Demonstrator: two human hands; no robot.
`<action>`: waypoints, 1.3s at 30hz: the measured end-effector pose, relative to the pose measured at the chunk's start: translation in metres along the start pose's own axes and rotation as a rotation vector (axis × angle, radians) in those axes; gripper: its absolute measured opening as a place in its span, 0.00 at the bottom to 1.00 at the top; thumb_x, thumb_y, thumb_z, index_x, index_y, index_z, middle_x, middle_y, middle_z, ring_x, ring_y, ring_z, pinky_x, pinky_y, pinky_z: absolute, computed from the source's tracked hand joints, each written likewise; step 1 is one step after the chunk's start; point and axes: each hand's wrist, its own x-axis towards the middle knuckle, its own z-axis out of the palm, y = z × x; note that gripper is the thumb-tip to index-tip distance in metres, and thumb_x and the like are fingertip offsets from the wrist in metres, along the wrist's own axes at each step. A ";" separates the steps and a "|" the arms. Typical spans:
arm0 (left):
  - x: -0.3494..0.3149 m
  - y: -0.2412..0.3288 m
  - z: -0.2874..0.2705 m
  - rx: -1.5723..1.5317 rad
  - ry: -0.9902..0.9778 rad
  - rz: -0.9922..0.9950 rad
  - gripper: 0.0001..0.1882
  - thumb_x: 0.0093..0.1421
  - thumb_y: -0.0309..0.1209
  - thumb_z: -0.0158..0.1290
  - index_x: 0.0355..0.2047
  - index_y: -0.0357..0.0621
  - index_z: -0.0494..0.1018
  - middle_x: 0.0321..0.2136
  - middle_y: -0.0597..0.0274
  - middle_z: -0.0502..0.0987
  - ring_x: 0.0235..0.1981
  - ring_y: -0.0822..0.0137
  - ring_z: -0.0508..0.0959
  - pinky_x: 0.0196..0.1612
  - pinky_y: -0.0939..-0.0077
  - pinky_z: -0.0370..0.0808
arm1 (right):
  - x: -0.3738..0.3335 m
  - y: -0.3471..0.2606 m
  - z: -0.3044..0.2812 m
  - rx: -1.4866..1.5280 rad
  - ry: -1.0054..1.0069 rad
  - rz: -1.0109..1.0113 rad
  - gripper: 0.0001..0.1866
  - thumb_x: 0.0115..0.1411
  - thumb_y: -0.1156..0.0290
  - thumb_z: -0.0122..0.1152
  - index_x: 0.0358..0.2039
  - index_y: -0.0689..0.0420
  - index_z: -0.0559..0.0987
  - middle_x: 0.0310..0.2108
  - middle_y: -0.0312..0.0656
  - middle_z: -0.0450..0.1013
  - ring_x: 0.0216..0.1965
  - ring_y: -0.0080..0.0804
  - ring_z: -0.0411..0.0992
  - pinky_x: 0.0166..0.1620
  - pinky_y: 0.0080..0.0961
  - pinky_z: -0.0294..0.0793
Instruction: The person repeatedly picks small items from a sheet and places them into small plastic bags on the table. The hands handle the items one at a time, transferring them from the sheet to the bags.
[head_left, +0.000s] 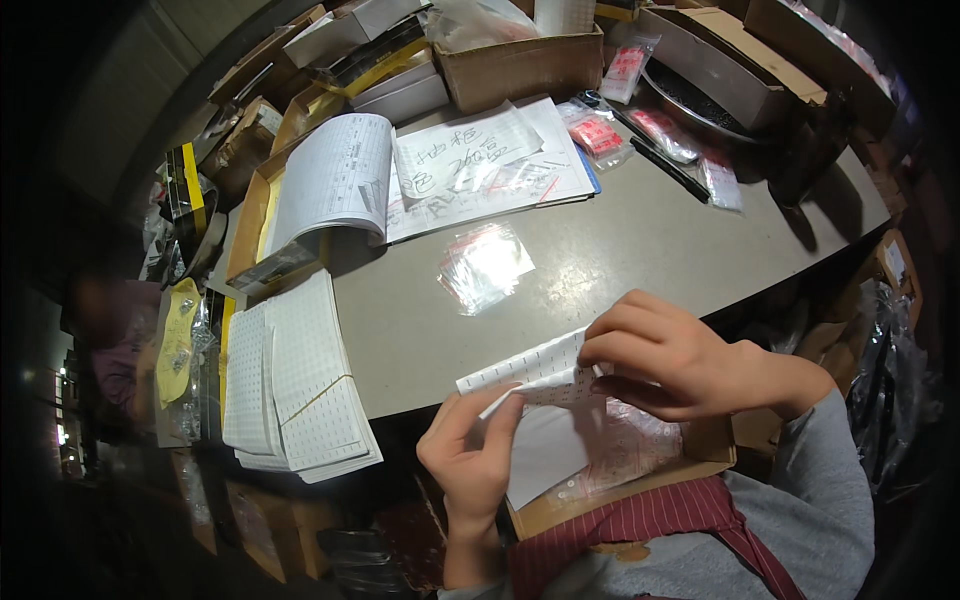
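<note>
Between my hands is a white sheet of small printed labels [530, 366], folded or curled over along its near edge. My left hand [468, 445] pinches its left end between thumb and fingers. My right hand [672, 358] grips the other end, its fingertips partly hidden behind the paper. Below them, on my lap, a shallow cardboard box [712, 446] holds a plain white sheet [548, 450] and clear plastic bags with red print [632, 440]. On the table beyond my hands lies a small pile of clear plastic bags [484, 268].
At the table's left lies a stack of label sheets [290, 385] with a band across it. Farther back are an open booklet [335, 180], handwritten papers [480, 165], a black pen [668, 170], red-printed packets [597, 135] and a cardboard box [520, 70]. Another person [125, 340] is at the far left.
</note>
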 end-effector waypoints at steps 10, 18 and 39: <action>0.014 -0.006 0.001 0.167 0.042 0.209 0.11 0.52 0.16 0.67 0.37 0.38 0.85 0.21 0.61 0.76 0.19 0.71 0.67 0.21 0.78 0.60 | 0.018 0.020 0.017 -0.140 -0.026 -0.013 0.21 0.44 0.79 0.67 0.40 0.61 0.73 0.37 0.46 0.69 0.40 0.47 0.70 0.43 0.36 0.75; 0.030 -0.014 -0.006 0.034 0.052 -0.090 0.07 0.59 0.20 0.65 0.38 0.31 0.83 0.30 0.62 0.82 0.32 0.75 0.77 0.37 0.82 0.72 | 0.038 0.025 0.007 -0.132 -0.019 -0.122 0.16 0.48 0.78 0.66 0.39 0.59 0.78 0.35 0.45 0.72 0.36 0.47 0.73 0.38 0.39 0.76; 0.041 -0.019 -0.012 0.077 -0.015 -0.096 0.07 0.60 0.20 0.65 0.39 0.30 0.82 0.30 0.64 0.82 0.32 0.78 0.76 0.36 0.84 0.72 | 0.120 0.106 -0.038 -0.152 -0.522 0.476 0.15 0.61 0.64 0.69 0.38 0.64 0.79 0.30 0.52 0.78 0.33 0.48 0.78 0.40 0.39 0.75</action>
